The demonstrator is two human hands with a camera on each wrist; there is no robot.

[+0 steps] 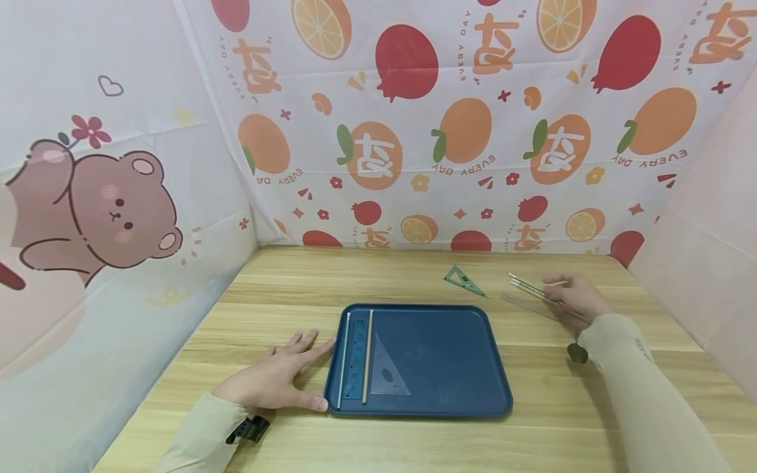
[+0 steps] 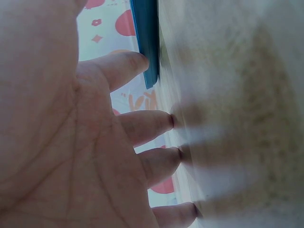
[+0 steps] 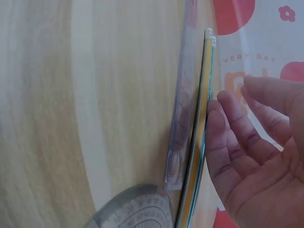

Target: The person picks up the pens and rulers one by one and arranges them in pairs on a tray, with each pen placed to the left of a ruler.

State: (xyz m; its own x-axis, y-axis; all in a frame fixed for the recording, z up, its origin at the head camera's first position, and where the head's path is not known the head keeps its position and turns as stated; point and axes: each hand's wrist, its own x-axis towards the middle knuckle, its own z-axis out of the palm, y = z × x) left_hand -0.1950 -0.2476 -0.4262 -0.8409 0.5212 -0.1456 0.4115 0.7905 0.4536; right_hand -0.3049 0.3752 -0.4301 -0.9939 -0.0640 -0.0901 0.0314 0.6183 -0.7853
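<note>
My left hand (image 1: 275, 378) rests with fingers spread at the left side of a dark blue tray (image 1: 443, 361); a fingertip and the thumb touch its rim. On the tray lie a pale pencil (image 1: 345, 358), a blue ruler (image 1: 357, 358), a gold pencil (image 1: 368, 358) and a clear set square (image 1: 387, 374). Over on the right, my right hand (image 1: 576, 295) is beside several pencils (image 3: 202, 104) lying together, its fingertips against or very close to them, thumb apart. Next to the pencils is a clear ruler (image 3: 179, 123), and a clear protractor (image 3: 137, 209) lies nearer the wrist.
A green set square (image 1: 463, 280) lies behind the tray on the wooden table (image 1: 414, 440). Printed cloth walls (image 1: 414, 131) stand along the back and both sides. Dark wrist devices (image 1: 248, 430) sit on both sleeves.
</note>
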